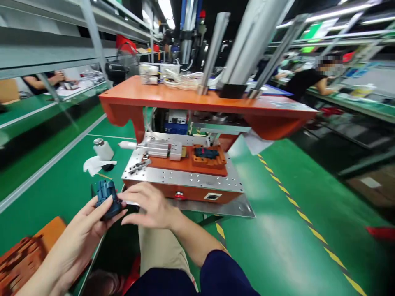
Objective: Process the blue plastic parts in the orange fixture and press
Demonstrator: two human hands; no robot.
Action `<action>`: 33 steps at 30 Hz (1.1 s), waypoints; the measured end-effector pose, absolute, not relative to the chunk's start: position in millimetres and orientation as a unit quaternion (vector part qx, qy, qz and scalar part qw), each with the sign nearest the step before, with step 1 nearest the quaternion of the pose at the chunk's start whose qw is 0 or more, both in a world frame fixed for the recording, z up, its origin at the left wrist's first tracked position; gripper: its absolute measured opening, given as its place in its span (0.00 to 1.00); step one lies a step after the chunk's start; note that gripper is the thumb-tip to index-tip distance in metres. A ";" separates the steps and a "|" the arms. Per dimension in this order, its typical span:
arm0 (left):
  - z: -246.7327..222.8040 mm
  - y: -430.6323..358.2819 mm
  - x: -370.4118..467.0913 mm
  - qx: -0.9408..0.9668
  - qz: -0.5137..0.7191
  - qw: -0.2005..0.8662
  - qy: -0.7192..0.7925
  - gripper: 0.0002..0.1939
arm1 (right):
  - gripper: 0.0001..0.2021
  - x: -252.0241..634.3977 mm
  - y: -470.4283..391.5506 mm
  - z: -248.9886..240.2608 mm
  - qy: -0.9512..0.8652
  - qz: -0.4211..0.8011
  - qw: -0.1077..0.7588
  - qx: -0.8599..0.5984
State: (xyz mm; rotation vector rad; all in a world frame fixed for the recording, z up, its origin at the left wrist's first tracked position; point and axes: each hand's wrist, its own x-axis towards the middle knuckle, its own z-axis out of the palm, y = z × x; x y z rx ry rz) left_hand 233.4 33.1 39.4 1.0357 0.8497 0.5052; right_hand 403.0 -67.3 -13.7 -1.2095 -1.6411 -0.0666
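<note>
My left hand is closed around a dark blue molded plastic part with ribbed, stepped sides, held above the green bench at the lower left. Close by on its right is my right hand, thumb and fingers apart, fingertips at the part's edge; whether they touch it I cannot tell. Beyond the hands stands an orange press machine with a metal base plate. In its orange fixture block lies a dark part with a small red piece on it.
A white bottle with a metal cap stands on the bench beside a crumpled white cloth. Orange fixtures lie at lower left. The machine's front carries a red button. Other people sit at benches left and right.
</note>
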 end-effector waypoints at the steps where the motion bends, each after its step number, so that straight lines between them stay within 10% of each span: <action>1: 41.1 32.9 244.9 0.494 0.213 0.754 0.377 0.24 | 0.21 427.9 -84.1 -6.6 -0.664 -0.056 0.518 -0.536; 6: 46.3 30.6 292.1 0.629 0.133 0.690 0.332 0.33 | 0.14 555.7 -170.9 17.2 -0.469 -0.189 0.413 -0.757; 15: 53.6 8.3 393.0 0.829 0.138 0.528 0.121 0.27 | 0.12 641.9 -190.6 30.3 -0.518 -0.037 0.222 -0.825; 23: 55.0 -9.2 480.8 0.922 0.176 0.344 -0.031 0.23 | 0.19 573.3 -240.2 -19.2 -0.317 -0.272 0.524 -0.742; 33: 29.3 -24.1 543.6 0.966 0.135 0.204 -0.086 0.27 | 0.23 538.8 -323.3 -80.9 -0.090 -0.226 0.646 -0.724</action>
